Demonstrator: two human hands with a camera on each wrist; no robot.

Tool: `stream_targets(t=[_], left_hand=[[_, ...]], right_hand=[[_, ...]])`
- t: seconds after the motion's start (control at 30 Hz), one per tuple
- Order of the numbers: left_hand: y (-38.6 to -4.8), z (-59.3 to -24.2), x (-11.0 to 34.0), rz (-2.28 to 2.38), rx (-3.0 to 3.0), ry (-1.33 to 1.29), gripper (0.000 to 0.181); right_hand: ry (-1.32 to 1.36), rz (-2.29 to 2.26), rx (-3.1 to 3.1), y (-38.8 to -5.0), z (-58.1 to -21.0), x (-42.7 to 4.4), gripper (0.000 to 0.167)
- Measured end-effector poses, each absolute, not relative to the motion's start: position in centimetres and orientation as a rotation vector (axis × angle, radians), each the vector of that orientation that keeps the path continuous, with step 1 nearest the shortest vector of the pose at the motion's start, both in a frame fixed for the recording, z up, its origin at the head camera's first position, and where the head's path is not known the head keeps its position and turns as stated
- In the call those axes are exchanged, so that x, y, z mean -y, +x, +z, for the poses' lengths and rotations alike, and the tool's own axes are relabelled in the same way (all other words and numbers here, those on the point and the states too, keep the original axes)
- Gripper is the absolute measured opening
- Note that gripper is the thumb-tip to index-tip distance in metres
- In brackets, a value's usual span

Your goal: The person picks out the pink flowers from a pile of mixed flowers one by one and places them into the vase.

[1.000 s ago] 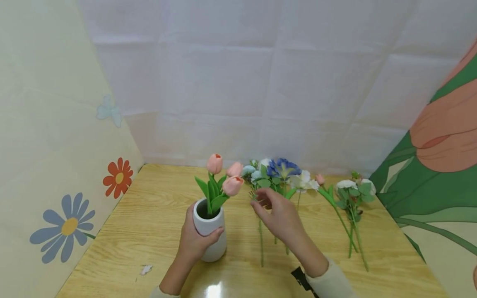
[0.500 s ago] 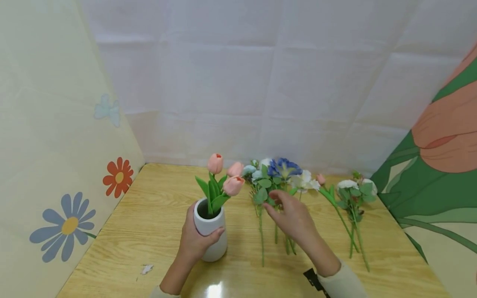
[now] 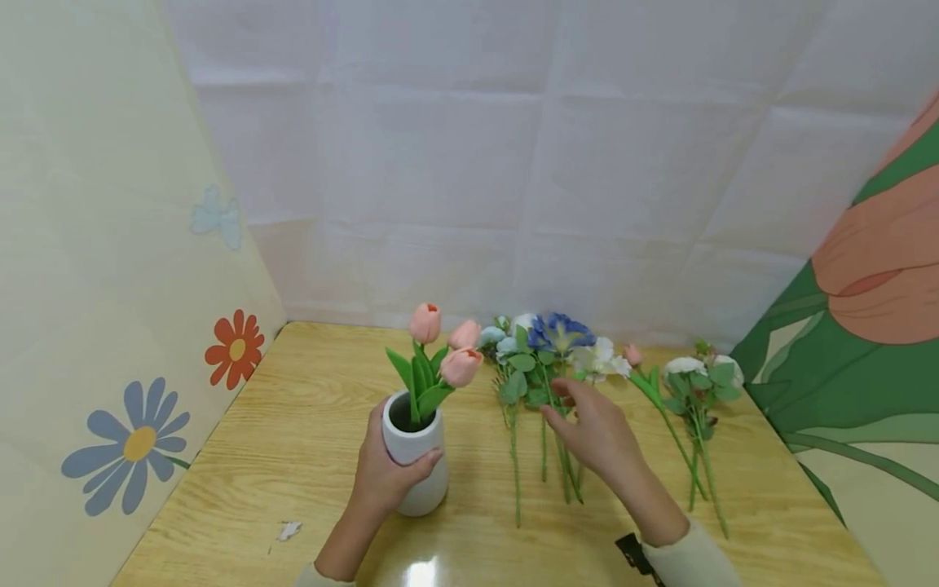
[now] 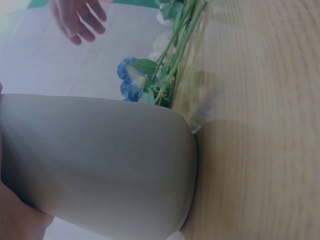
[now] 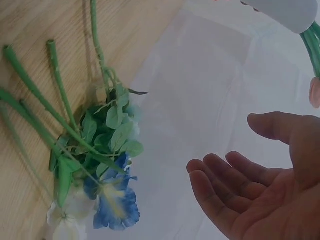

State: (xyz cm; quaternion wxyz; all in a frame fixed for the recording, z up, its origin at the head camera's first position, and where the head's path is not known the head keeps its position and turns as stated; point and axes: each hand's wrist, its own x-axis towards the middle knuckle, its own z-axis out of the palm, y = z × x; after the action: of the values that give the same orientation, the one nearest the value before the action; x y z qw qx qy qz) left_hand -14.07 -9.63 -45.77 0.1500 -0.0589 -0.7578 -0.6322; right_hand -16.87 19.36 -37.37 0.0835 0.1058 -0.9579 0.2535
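Observation:
A white vase stands on the table with several pink tulips in its mouth. My left hand grips the vase from its left, thumb across the front; the left wrist view shows the vase wall close up. Over the stems of the lying flowers hovers my right hand, its fingers loosely bent and apart from the thumb, holding nothing. Nearest it lie a blue flower, a white flower and leafy sprigs. In the right wrist view a gap separates the hand from the blue flower.
Right of my right hand lie a single pink tulip and a leafy bunch of white flowers. A small whitish patch marks the wooden table at front left. Cloth backdrops rise behind and at both sides.
My right hand has moved right and slightly nearer, uncovering the leaves and stems it was in front of. My left hand and the vase stay in place.

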Motion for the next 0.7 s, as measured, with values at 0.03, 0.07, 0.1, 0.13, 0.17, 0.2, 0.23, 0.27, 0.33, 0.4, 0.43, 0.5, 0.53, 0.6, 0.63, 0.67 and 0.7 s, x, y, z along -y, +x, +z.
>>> stream_targets(t=[0.03,0.07,0.1,0.13,0.17,0.2,0.23,0.27,0.33,0.4,0.43,0.5,0.53,0.6,0.63,0.67,0.7], left_hand=[[-14.1,-45.8,9.6,-1.817,2.177,-0.172,0.092],[-14.1,-45.8,9.6,-1.814,2.177,-0.173,0.092],[-14.1,-45.8,9.6,-1.813,2.177,-0.174,0.092],[-14.1,-45.8,9.6,-1.812,2.176,-0.174,0.092],[-14.1,-45.8,9.7,-1.812,2.175,-0.175,0.091],[-14.1,-45.8,9.7,-1.811,2.175,-0.178,0.091],[-14.1,-45.7,9.7,-1.811,2.173,-0.178,0.091],[-14.1,-45.7,9.7,-1.807,2.172,-0.18,0.091],[-14.2,-45.8,9.7,-1.806,2.171,-0.178,0.091],[-14.2,-45.8,9.6,-1.804,2.171,-0.178,0.092],[-14.2,-45.8,9.6,-1.805,2.172,-0.172,0.092],[-14.2,-45.9,9.6,-1.807,2.174,-0.166,0.093],[-14.2,-45.9,9.6,-1.81,2.174,-0.163,0.093],[-14.2,-45.9,9.6,-1.815,2.172,-0.157,0.094],[-14.2,-45.9,9.6,-1.815,2.172,-0.155,0.094],[-14.2,-45.9,9.6,-1.813,2.173,-0.156,0.093],[-14.2,-45.9,9.6,-1.809,2.176,-0.16,0.093]], right_hand=[[0.312,0.755,2.864,-16.9,-37.4,-19.5,0.046],[0.306,0.752,2.868,-16.9,-37.4,-19.7,0.046],[0.303,0.752,2.872,-16.8,-37.5,-19.9,0.047],[0.3,0.749,2.875,-16.8,-37.5,-20.1,0.048],[0.291,0.744,2.881,-16.8,-37.5,-20.2,0.049],[0.282,0.741,2.885,-16.9,-37.6,-20.4,0.049],[0.275,0.736,2.889,-16.9,-37.6,-20.6,0.05],[0.269,0.737,2.891,-16.9,-37.7,-20.8,0.051],[0.26,0.736,2.897,-17.0,-37.8,-21.1,0.051],[0.252,0.737,2.904,-17.0,-37.9,-21.5,0.051],[0.248,0.74,2.908,-17.0,-38.0,-21.7,0.051],[0.242,0.738,2.918,-17.1,-38.1,-22.0,0.05],[0.24,0.732,2.923,-17.1,-38.2,-22.2,0.049],[0.238,0.716,2.931,-17.2,-38.4,-22.5,0.049],[0.236,0.708,2.933,-17.3,-38.4,-22.7,0.049],[0.232,0.701,2.937,-17.3,-38.5,-22.9,0.05],[0.229,0.692,2.939,-17.3,-38.5,-23.0,0.051]])
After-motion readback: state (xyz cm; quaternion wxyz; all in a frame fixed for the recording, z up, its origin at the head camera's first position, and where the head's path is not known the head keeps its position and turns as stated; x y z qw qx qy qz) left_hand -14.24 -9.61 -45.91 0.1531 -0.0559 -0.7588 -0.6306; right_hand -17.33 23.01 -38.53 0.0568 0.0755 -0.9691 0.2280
